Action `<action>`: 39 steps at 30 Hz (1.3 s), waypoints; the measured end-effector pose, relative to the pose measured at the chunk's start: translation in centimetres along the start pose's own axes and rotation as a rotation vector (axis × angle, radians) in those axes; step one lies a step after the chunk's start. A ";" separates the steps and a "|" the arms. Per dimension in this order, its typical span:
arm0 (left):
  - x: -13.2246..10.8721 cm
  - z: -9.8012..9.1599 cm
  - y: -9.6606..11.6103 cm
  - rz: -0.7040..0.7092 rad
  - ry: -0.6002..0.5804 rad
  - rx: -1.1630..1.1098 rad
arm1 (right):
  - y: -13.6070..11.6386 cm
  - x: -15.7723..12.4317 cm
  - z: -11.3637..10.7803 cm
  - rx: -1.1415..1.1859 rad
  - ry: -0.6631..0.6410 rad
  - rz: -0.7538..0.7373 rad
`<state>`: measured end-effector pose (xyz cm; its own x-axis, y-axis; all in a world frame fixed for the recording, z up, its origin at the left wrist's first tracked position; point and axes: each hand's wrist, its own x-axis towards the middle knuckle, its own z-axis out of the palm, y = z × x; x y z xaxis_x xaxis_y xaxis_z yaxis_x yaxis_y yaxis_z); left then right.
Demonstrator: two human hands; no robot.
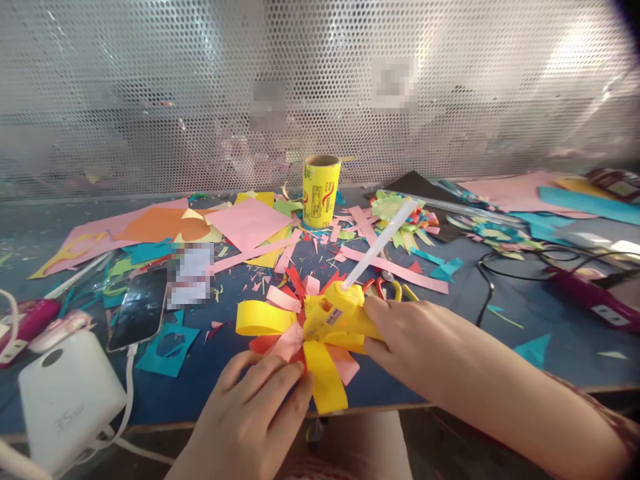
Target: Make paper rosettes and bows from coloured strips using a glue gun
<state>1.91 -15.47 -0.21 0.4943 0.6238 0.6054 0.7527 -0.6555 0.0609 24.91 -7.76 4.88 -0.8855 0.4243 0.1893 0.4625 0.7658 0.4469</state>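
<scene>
My right hand [400,333] is wrapped round a yellow glue gun [335,313], with a long white glue stick [377,247] jutting up from its back. The gun's front end is over the middle of a paper flower [325,380] made of yellow, pink and red strip loops. Its nozzle is hidden from me. My left hand [255,400] lies on the flower's near left side, fingers together and bent over a pink and a red petal. The fingertips press there, though their grip underneath is partly hidden. Behind the gun, scissors [383,287] with orange and yellow handles lie partly covered.
A yellow cardboard tube [321,193] stands at the back. Coloured paper sheets [250,223] and scraps litter the blue table [240,300]. At left are a phone [140,307] and a white power bank [73,400] with cables. Finished paper rosettes [400,213] and a magenta device [590,300] are at right.
</scene>
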 end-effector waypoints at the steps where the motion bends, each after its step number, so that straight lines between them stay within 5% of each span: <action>1: 0.0 0.1 0.0 -0.001 0.000 0.000 | 0.0 -0.1 0.0 -0.009 -0.004 -0.005; 7: -0.2 0.6 0.1 0.011 -0.037 0.016 | 0.2 0.1 -0.1 0.019 -0.051 0.032; 13: -0.4 0.8 0.1 -0.001 -0.049 -0.008 | -0.5 1.6 -0.6 0.064 -0.175 0.293; 25: -0.1 0.2 0.0 -0.031 -0.086 -0.013 | -0.1 0.4 -0.1 0.026 -0.016 0.086; 39: -0.4 0.2 0.1 -0.049 -0.099 -0.013 | 0.6 -0.9 0.6 -0.024 -0.138 0.144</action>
<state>1.85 -15.66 -0.58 0.4983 0.6939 0.5199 0.7715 -0.6284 0.0993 26.03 -7.38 4.43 -0.7950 0.5921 0.1317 0.5812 0.6815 0.4447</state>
